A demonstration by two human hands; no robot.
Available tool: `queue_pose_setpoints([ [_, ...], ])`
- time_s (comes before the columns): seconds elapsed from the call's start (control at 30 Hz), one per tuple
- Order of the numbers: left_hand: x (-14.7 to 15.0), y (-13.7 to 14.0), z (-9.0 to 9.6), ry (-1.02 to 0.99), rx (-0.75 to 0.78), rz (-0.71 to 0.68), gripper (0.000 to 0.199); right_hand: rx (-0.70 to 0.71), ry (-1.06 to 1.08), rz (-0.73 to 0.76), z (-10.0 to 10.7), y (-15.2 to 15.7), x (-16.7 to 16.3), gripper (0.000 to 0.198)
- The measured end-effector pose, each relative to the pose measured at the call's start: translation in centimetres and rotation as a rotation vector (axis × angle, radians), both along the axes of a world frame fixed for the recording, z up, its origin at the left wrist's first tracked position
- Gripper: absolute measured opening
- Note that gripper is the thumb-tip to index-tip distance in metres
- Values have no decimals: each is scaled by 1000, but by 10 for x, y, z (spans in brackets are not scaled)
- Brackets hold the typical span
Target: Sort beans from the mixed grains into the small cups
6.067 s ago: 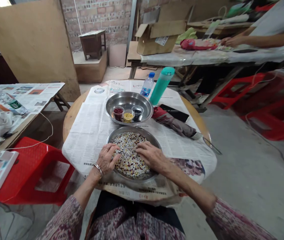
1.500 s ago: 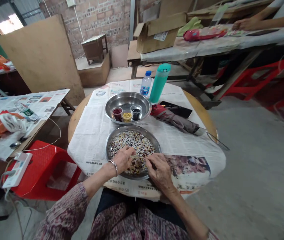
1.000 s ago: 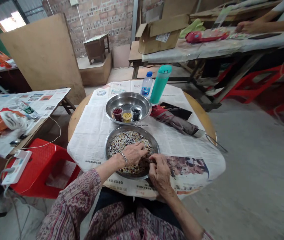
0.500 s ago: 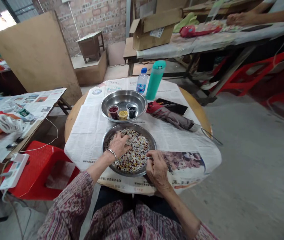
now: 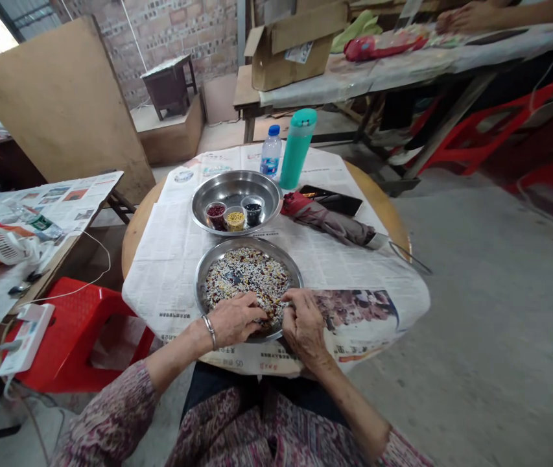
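A round metal basin (image 5: 201,272) on the newspaper in front of me holds a mixed layer of white, dark red, yellow and black beans or grains (image 5: 244,269). My left hand (image 5: 237,316), with a bracelet at its wrist, is over the near part of the mix. Its fingers are curled together and their tips are hidden, so what they hold cannot be made out. At the basin's right rim, my right hand (image 5: 303,321) has its fingers closed on the edge. Behind stands a second metal bowl (image 5: 203,188) with cups of red beans (image 5: 216,216), yellow beans (image 5: 235,220) and black beans (image 5: 253,211).
A water bottle (image 5: 271,152) and a teal flask (image 5: 297,149) stand at the back of the round table. A folded umbrella (image 5: 329,220) and a dark phone-like slab (image 5: 337,200) lie at right. Left is a red stool (image 5: 74,331) with a power strip (image 5: 28,340). Another person's hands (image 5: 465,18) are behind.
My left hand has swept from the basin's left middle toward its near edge, its fingers drawing in. A darker bare patch shows in the mix. My right hand stays at the rim.
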State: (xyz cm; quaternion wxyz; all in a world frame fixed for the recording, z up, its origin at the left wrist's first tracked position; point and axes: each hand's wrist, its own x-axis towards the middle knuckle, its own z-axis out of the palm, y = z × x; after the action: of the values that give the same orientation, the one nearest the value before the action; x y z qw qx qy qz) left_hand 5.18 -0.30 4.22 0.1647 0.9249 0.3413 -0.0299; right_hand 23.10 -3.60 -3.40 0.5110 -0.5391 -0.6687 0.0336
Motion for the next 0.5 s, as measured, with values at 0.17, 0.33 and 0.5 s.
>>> queue_pose_setpoints([
  [0.17, 15, 36, -7, 16, 204, 74, 24, 5, -11, 7, 2, 0, 0, 27],
  [0.33, 1, 57, -8, 70, 276, 300, 30, 7, -11, 7, 4, -1, 0, 27],
  [0.5, -15, 38, -4, 71, 253, 368, 36, 3, -7, 11, 4, 0, 0, 27],
])
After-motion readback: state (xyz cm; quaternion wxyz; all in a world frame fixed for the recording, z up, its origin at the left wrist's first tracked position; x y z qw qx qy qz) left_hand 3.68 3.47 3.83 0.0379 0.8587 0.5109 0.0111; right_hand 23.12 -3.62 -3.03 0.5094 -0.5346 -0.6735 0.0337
